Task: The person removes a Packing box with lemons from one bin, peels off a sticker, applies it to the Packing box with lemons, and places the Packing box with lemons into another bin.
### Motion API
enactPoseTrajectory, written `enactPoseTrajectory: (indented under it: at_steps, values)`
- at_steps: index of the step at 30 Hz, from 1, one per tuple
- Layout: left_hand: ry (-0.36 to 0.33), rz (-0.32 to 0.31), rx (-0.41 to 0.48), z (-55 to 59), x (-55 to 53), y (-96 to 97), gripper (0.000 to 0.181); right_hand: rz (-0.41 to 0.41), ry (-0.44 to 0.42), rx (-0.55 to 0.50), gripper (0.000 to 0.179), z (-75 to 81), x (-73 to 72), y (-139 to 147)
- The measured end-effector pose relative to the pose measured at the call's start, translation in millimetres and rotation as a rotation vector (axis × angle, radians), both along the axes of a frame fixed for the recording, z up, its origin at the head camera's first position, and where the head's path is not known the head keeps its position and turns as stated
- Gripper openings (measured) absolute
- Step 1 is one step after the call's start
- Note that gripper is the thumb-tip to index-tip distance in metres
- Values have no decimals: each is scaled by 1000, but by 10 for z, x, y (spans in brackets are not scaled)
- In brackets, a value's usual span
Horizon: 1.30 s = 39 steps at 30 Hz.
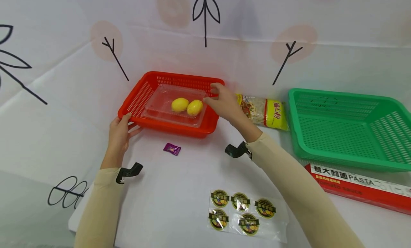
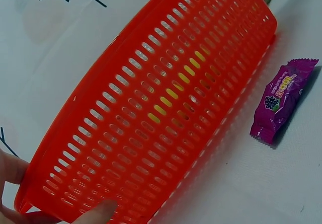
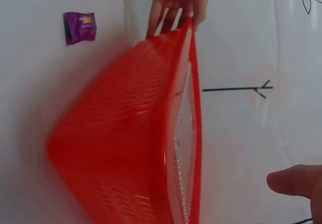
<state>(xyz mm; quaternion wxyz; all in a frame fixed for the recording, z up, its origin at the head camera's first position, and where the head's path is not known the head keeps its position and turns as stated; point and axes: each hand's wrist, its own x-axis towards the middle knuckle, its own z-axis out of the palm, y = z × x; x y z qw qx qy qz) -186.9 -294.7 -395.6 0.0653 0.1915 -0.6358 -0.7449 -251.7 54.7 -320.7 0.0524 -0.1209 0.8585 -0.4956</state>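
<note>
A red slotted plastic basket (image 1: 167, 126) stands toward the back of the white table. Inside it lies a clear plastic tray (image 1: 160, 98) with two lemons, one lemon (image 1: 179, 104) beside the other lemon (image 1: 194, 107). My left hand (image 1: 118, 135) grips the basket's near left corner, thumb at the rim and fingers along the outer wall. Over the basket's right end hovers my right hand (image 1: 224, 102), fingers loosely bent and holding nothing. In the right wrist view, its fingertip (image 3: 287, 180) shows apart from the rim. A purple wrapped candy (image 1: 172, 149) lies just in front of the basket.
A yellow-ended bag of pasta (image 1: 276, 114) lies right of the red basket, beside a green basket (image 1: 340, 158). In front of that is a red pasta box (image 1: 356, 187). A clear sheet with several round stickers (image 1: 240, 201) lies near the front.
</note>
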Motion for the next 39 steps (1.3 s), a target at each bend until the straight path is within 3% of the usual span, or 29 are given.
enactPoseTrajectory:
  at_steps: [5,14,23,29,39]
  values:
    - [1,-4,4,-3,22,1,61,-34,-68,57,67,5,-114,-172]
    - [1,-10,23,-17,31,-13,64,-94,-306,56,68,-39,-328,-387]
    - [3,-17,13,-28,34,-33,63,-123,-556,-111,74,-55,-447,-410]
    - [2,-23,8,-47,20,-39,62,-167,-606,-175,67,-97,-486,-443]
    - [20,-28,-25,-79,29,-50,63,-196,-598,-293,55,-177,-518,-503]
